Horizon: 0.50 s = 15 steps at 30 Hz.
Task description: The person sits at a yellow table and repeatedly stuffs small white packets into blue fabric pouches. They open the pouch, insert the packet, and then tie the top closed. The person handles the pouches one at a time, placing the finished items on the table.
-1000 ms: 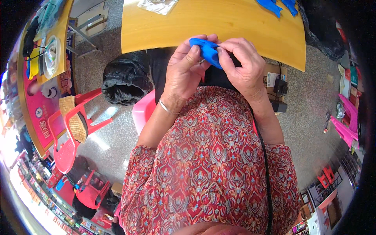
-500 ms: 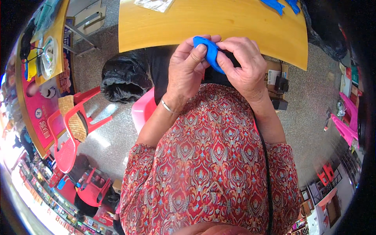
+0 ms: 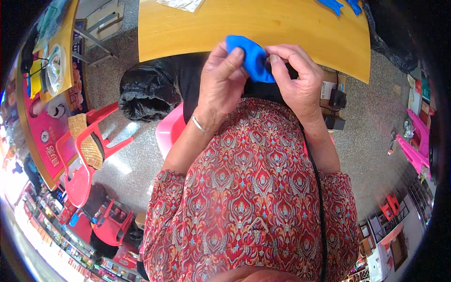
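Pinching blue cloth (image 3: 251, 58) between both hands, left hand (image 3: 224, 82) thumb on top, right hand (image 3: 295, 80) fingers curled at 3 o'clock side; it's over near table (image 3: 263, 23) edge.

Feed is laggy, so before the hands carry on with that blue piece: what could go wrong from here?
1. The blue fabric piece is pinched only by fingertips of the left hand and right hand, past the edge of the yellow table; a slip would likely drop it to the lap or floor.
2. The right hand covers part of the piece, hiding it.
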Each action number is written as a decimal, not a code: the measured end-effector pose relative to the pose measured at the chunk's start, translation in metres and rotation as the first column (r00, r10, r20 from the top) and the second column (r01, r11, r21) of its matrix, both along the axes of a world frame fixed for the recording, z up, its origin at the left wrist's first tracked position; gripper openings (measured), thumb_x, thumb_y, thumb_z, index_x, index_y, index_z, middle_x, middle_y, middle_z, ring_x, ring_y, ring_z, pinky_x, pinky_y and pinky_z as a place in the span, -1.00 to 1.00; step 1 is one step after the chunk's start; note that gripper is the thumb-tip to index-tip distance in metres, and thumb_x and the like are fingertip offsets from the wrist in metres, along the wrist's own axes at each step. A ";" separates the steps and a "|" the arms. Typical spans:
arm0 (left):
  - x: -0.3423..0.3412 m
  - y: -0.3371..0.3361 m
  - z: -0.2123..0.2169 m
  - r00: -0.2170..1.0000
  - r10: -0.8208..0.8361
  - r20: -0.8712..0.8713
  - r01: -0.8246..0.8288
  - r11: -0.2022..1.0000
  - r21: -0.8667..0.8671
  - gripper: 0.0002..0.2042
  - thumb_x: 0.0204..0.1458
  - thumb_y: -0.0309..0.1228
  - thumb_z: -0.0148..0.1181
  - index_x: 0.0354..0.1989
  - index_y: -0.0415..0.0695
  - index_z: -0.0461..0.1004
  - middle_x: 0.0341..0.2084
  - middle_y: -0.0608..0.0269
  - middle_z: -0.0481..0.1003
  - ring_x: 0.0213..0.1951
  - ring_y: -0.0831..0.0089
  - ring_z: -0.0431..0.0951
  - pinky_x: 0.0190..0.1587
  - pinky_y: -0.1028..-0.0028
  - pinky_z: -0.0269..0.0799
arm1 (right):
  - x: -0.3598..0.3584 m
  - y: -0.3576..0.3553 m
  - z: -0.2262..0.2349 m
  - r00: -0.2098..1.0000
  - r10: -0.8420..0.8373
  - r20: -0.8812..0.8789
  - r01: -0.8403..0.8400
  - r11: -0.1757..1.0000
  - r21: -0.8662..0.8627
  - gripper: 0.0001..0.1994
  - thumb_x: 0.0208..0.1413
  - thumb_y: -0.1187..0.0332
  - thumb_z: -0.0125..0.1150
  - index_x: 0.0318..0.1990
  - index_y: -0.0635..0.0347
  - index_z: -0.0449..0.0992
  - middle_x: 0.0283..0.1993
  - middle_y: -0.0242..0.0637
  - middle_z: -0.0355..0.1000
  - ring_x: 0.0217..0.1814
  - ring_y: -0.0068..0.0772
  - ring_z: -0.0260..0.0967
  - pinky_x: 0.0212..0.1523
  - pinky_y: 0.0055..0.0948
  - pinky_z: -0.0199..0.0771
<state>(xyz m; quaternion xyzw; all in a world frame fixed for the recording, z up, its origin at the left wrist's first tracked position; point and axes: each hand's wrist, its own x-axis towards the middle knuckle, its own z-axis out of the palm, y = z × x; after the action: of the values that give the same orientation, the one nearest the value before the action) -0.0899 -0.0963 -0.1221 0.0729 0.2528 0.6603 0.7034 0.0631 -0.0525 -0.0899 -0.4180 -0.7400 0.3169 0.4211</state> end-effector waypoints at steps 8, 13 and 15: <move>0.005 0.003 0.007 0.992 0.109 -0.063 -0.108 0.994 0.024 -0.71 0.06 -0.51 0.20 -0.03 -0.19 0.35 -0.18 0.17 0.49 -0.08 0.34 0.49 0.03 0.33 0.38 | -0.003 -0.010 -0.014 0.987 -0.023 -0.162 -0.002 0.988 -0.151 -0.83 -0.04 0.48 0.33 -0.26 0.27 0.55 -0.35 -0.27 0.51 -0.36 -0.47 0.48 -0.31 -0.54 0.46; 0.003 -0.001 0.018 0.945 0.083 -0.316 -0.093 0.995 -0.017 -0.75 0.05 -0.56 0.18 -0.07 -0.23 0.40 -0.16 0.15 0.49 -0.08 0.36 0.48 0.03 0.36 0.38 | 0.006 -0.009 -0.003 0.993 -0.050 -0.106 0.032 0.986 -0.162 -0.87 0.01 0.50 0.29 -0.26 0.28 0.55 -0.35 -0.30 0.52 -0.37 -0.56 0.45 -0.32 -0.59 0.43; 0.000 -0.001 0.014 0.974 0.095 -0.207 -0.094 0.995 0.015 -0.77 0.05 -0.57 0.18 -0.10 -0.24 0.41 -0.17 0.13 0.50 -0.09 0.36 0.49 0.03 0.37 0.38 | 0.005 -0.011 -0.006 0.992 -0.016 -0.123 -0.008 0.981 -0.194 -0.84 0.00 0.47 0.31 -0.24 0.29 0.54 -0.34 -0.29 0.51 -0.37 -0.54 0.45 -0.32 -0.58 0.44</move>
<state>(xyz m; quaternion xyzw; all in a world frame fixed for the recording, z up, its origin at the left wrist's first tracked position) -0.0902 -0.0974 -0.1085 0.1312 0.3260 0.6825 0.6409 0.0685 -0.0631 -0.0955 -0.4381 -0.6769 0.4123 0.4242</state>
